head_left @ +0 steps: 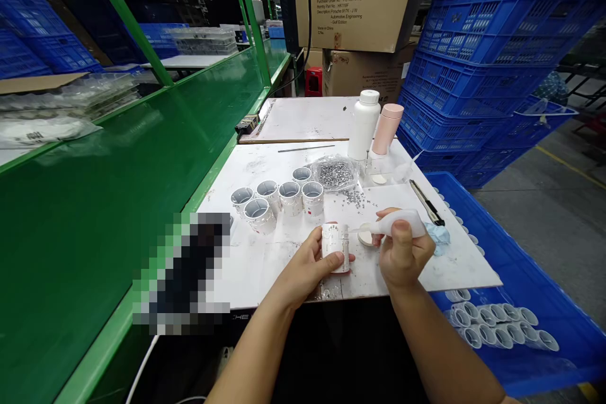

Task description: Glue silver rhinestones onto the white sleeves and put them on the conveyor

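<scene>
On my feed, the left hand [305, 263] has its fingers [334, 259] closed on a white cylinder [335, 247]; at three o'clock, the right hand [402, 254] has its fingers [401, 226] gripping a white squeeze bottle [398, 223], nozzle just beside the cylinder.

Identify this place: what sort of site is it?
Probably a factory assembly floor: stacked blue plastic crates, a long green workbench, and a cardboard shipping carton printed with a purchase order number.

We see tall stacks of blue plastic crates [492, 57] to the right of the worktop [303, 118], cardboard cartons [360, 6] behind it, and a green shelf unit [108, 202] along its left side.
</scene>
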Available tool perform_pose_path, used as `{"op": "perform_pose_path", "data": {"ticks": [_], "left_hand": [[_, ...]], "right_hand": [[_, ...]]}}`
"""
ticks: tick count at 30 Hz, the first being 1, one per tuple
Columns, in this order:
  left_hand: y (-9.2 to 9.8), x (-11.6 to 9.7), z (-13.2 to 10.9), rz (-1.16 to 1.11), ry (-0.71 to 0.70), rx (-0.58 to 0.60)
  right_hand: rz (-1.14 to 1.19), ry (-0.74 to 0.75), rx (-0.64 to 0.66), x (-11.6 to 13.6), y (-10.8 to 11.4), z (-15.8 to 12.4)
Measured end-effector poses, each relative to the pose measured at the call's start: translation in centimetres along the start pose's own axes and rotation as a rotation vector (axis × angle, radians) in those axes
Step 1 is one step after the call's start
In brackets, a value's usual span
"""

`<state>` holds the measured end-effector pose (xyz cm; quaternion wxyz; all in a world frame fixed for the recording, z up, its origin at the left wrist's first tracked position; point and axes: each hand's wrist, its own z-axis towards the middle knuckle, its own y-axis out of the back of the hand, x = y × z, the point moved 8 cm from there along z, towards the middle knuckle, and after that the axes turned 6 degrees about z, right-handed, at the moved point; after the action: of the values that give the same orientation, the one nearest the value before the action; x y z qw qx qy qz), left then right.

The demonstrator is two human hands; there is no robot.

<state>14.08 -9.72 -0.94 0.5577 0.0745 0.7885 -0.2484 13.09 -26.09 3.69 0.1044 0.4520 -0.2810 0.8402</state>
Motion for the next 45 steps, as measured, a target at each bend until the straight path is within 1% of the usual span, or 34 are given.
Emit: {"op": "perform_pose_path", "data": {"ticks": [8,11,16,21,27,32,35,37,40,42,45], "left_hand": [[0.0,0.1,0.0,-0.006,0.003,-0.004],[0.0,0.1,0.1,-0.009,0.001,0.006],[0.0,0.1,0.0,-0.011,0.002,0.006],[0.0,0.1,0.0,-0.016,0.003,0.004],[0.0,0.1,0.1,-0.016,-0.006,0.004],[0.2,0.3,0.2,-0.002,-0.012,0.017],[0.2,0.3,0.2,-0.008,-0.013,0.014],[0.3,0.3,0.2,-0.028,-0.015,0.003],[0.6,0.2,0.1,-0.088,-0.016,-0.024],[0.9,0.1,0.0,-0.146,-0.033,-0.036],[1.1,0.0,0.0,-0.211,-0.048,-0.016]], "right_hand": [[-0.085,0.056,0.009,-0.1,0.2,-0.1],[-0.081,0.075,0.015,-0.2,0.2,-0.2],[-0.109,0.068,0.015,-0.4,0.3,-0.2],[-0.083,0.075,0.033,-0.3,0.1,-0.2],[-0.124,0.086,0.045,-0.5,0.2,-0.2],[-0.085,0.1,0.05,-0.3,0.1,-0.2],[-0.011,0.093,0.012,0.1,0.1,0.0],[0.098,0.072,-0.054,0.4,0.4,0.3],[0.251,-0.016,-0.15,0.3,0.9,1.1],[0.285,-0.074,-0.189,0.1,1.2,1.5],[0.288,-0.102,-0.189,-0.1,1.2,1.6]]}}
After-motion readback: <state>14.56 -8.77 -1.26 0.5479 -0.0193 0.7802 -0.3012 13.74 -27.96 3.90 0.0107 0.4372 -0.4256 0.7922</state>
